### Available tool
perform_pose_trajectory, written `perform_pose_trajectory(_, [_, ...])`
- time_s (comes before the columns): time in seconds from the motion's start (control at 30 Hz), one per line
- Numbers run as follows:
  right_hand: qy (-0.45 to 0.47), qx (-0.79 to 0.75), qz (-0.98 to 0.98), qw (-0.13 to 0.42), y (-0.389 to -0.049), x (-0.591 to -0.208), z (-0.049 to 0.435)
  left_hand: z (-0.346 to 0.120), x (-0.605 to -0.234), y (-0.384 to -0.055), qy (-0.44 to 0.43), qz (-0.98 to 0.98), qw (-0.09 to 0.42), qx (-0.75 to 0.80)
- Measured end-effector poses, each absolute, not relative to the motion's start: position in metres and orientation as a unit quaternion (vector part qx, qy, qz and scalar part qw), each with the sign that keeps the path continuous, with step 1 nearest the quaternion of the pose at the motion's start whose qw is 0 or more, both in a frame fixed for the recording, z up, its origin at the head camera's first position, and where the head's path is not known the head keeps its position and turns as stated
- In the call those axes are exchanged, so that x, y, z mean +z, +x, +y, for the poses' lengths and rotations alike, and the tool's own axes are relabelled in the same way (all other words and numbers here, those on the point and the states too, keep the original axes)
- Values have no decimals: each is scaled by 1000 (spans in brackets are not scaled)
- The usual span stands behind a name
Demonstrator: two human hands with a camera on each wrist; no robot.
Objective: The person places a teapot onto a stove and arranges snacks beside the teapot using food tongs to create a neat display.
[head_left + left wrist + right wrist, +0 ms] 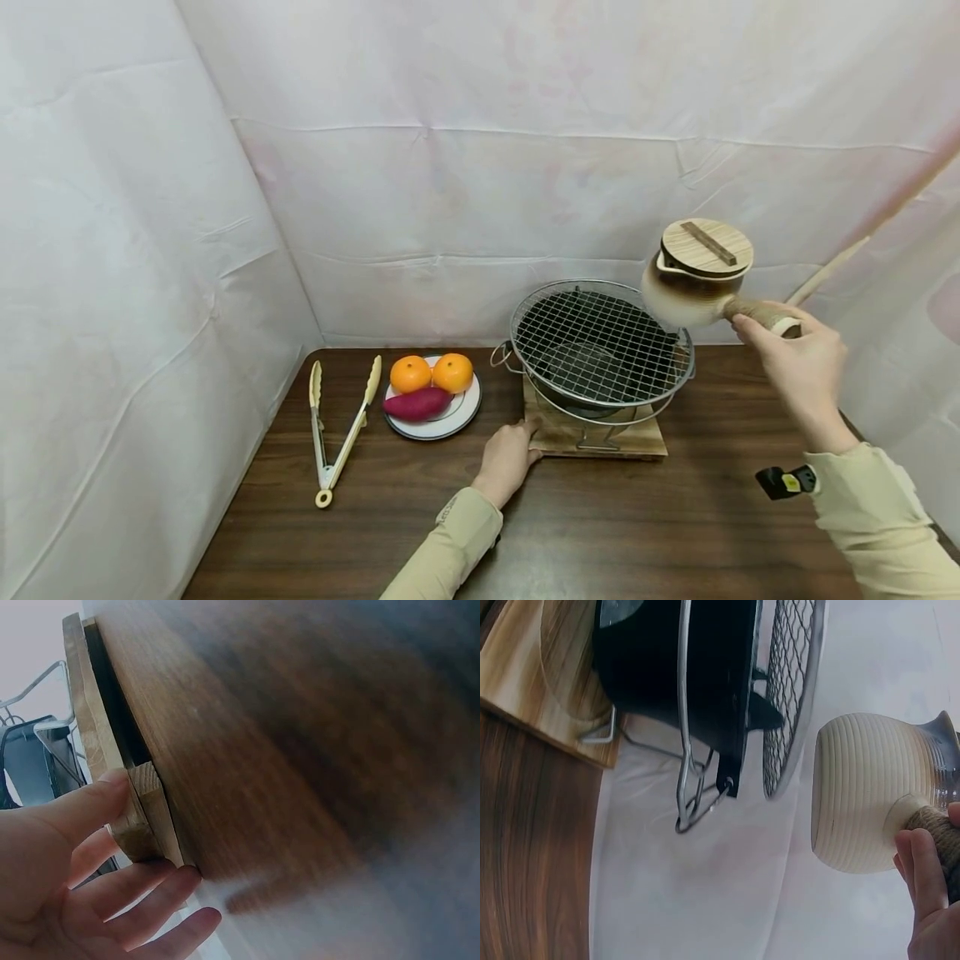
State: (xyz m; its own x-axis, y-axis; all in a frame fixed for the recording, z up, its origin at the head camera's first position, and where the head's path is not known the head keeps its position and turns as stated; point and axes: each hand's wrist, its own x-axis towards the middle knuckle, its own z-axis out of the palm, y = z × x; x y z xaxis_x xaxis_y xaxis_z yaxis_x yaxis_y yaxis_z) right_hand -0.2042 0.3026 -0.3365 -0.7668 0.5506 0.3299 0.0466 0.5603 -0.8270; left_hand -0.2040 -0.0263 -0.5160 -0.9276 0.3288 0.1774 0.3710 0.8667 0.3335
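Note:
My right hand [806,367] grips the rope-wrapped side handle of a ceramic teapot [678,304]. The pot is cream below and brown above, with a wooden lid [707,247], and is held in the air by the right rim of a round grill. In the right wrist view the ribbed pot body [870,791] is apart from the wire mesh [791,690]. My left hand [506,458] holds the left front corner of the wooden board [558,433] under the grill. Its thumb lies on the board's upper edge, with fingers around the corner. The black grill [600,350] stands on the board.
Left of the grill, a white plate [442,429] holds two oranges [453,372] and a purple sweet potato [418,404]. Spread tongs [341,450] lie farther left on the dark wooden table [600,533]. Pale cloth [465,192] hangs behind and at both sides.

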Motion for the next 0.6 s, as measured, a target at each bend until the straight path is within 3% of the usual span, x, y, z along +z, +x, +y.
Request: perform_pose_trajectory(0.6, [-142,409,-859,272,-213,-346,276,-27,-516,-203,-183,-964,67,-183])
